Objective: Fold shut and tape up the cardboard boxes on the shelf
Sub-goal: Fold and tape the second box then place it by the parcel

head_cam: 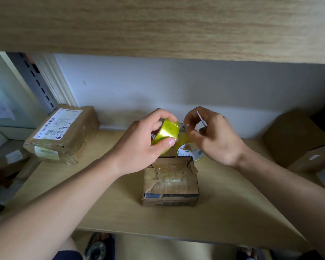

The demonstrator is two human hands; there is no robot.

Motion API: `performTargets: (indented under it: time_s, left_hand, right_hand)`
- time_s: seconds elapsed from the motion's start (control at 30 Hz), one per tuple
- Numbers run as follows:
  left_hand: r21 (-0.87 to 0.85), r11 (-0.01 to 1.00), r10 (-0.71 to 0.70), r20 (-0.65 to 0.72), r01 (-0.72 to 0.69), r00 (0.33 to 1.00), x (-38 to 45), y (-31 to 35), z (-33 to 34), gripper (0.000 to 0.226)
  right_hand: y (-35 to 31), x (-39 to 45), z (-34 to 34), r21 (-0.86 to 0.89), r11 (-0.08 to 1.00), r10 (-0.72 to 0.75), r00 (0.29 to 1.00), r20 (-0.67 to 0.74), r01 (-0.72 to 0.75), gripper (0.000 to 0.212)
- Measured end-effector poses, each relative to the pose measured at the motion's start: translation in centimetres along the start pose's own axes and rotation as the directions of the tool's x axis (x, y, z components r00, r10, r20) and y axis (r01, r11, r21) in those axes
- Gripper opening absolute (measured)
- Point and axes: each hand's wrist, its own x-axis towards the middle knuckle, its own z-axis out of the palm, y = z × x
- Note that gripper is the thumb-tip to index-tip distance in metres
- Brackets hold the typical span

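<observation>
A shiny yellow-green roll of packing tape is gripped in the left hand above the small worn brown cardboard box on the pale wooden shelf; its loose end is pinched by the right hand.

"863 M10-00 59" on taped parcel's label

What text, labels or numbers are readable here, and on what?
"B53 M10-00 59", upside down, on the white shipping label of the taped parcel at left.
Barcodes and small print on that label: too small to read.
Green logos on the second tape roll behind the small box: blurred.
Print on the small box's front: blurred.
</observation>
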Motion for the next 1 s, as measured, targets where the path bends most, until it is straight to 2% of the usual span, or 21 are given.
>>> performTargets:
  time_s: [0.1, 0.17, 0.27, 0.33, 0.5, 0.57, 0.7, 0.77, 0.87, 1.0]
  left_hand:
    - [-0.228, 0.973, 0.000, 0.072, 0.016, 0.997, 0.3, 0.1, -0.2, 0.031]
    - [-0.327, 0.945, 0.032, 0.119, 0.009, 0.992, 0.6, 0.2, -0.4, 0.032]
    - [-0.435, 0.900, 0.055, 0.173, 0.027, 0.983, 0.9, 0.0, -0.5, 0.035]
    - [-0.486, 0.872, 0.055, 0.209, 0.055, 0.976, 1.0, -0.1, -0.4, 0.035]
    - [-0.512, 0.855, 0.042, 0.232, 0.085, 0.972, 1.3, -0.8, -0.4, 0.035]
    - [-0.474, 0.876, 0.022, 0.217, 0.086, 0.976, 1.4, -0.8, -0.4, 0.031]
    - [-0.329, 0.943, 0.000, 0.125, 0.042, 0.992, 1.6, -1.0, -0.4, 0.020]
    - [-0.187, 0.982, 0.050, 0.080, -0.034, 0.996, 1.7, -1.1, -0.4, 0.018]
    - [0.017, 0.992, 0.123, 0.089, -0.125, 0.988, 1.7, -1.1, -0.2, 0.017]
    - [0.170, 0.970, 0.164, 0.086, -0.176, 0.983, 1.9, -0.7, -0.2, 0.012]
  right_hand:
    - [0.8, -0.2, -0.5, 0.174, 0.982, 0.052, 0.992, 0.118, -0.072, 0.053]
    - [0.7, -0.4, -0.8, 0.321, 0.946, -0.001, 0.986, 0.168, -0.054, 0.065]
    - [0.8, -0.4, -0.8, 0.398, 0.917, -0.062, 0.984, 0.169, -0.010, 0.054]
    - [0.9, -0.3, -0.7, 0.370, 0.929, -0.086, 0.982, 0.167, 0.018, 0.039]
    - [1.5, -0.2, -1.2, 0.268, 0.963, -0.072, 0.980, 0.185, 0.020, 0.022]
    - [1.7, -0.2, -1.4, 0.167, 0.986, -0.055, 0.985, 0.161, 0.028, 0.022]
    - [2.0, -0.2, -1.8, -0.007, 0.998, -0.066, 0.994, 0.088, 0.067, 0.037]
    - [1.9, -0.1, -2.0, 0.002, 0.998, -0.065, 0.990, 0.128, 0.065, 0.032]
    - [2.1, -0.1, -2.0, 0.020, 0.997, -0.071, 0.973, 0.221, 0.068, 0.031]
    - [2.1, -0.3, -2.3, 0.083, 0.996, -0.062, 0.963, 0.263, 0.042, 0.032]
